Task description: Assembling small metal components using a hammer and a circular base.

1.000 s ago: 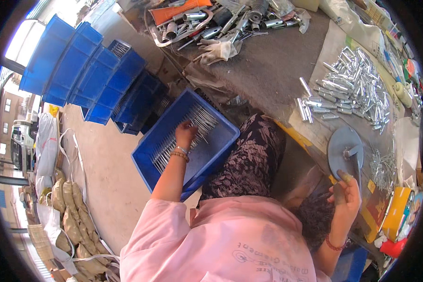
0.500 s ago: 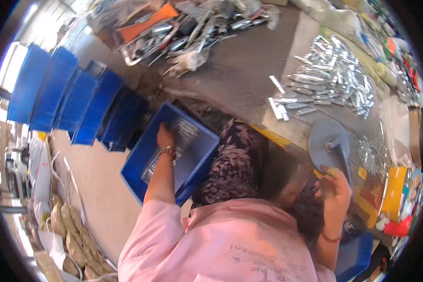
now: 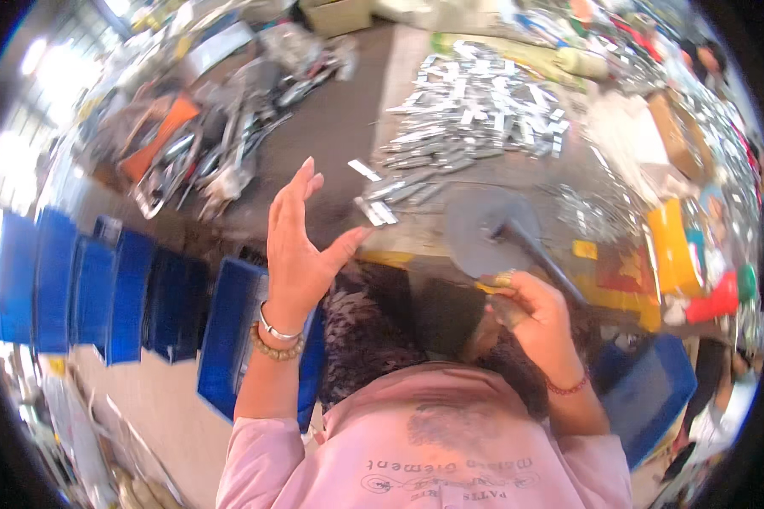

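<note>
My left hand point(image 3: 295, 242) is raised near the table's front edge, fingers spread, holding nothing. Just beyond its thumb, a few loose flat metal strips point(image 3: 375, 211) lie at the edge of a large pile of shiny metal pieces point(image 3: 475, 106). My right hand point(image 3: 530, 318) is closed, with thumb and fingers drawn together below a grey round plate point(image 3: 475, 225) that has a dark bar on it. Whatever those fingers hold, if anything, is too blurred to make out. Below my left hand stands a blue bin point(image 3: 216, 339), partly hidden by my forearm.
Several blue bins point(image 3: 55, 280) stand in a row at the left. Mixed metal parts lie on the table around an orange piece point(image 3: 160, 140). Small thin metal parts point(image 3: 598, 212) and a yellow box point(image 3: 675, 246) are at the right. Another blue bin point(image 3: 654, 390) stands low right.
My left hand has come up out of the blue bin and over the table edge, opening. The view has swung to the right. My right hand stays near the round plate.
</note>
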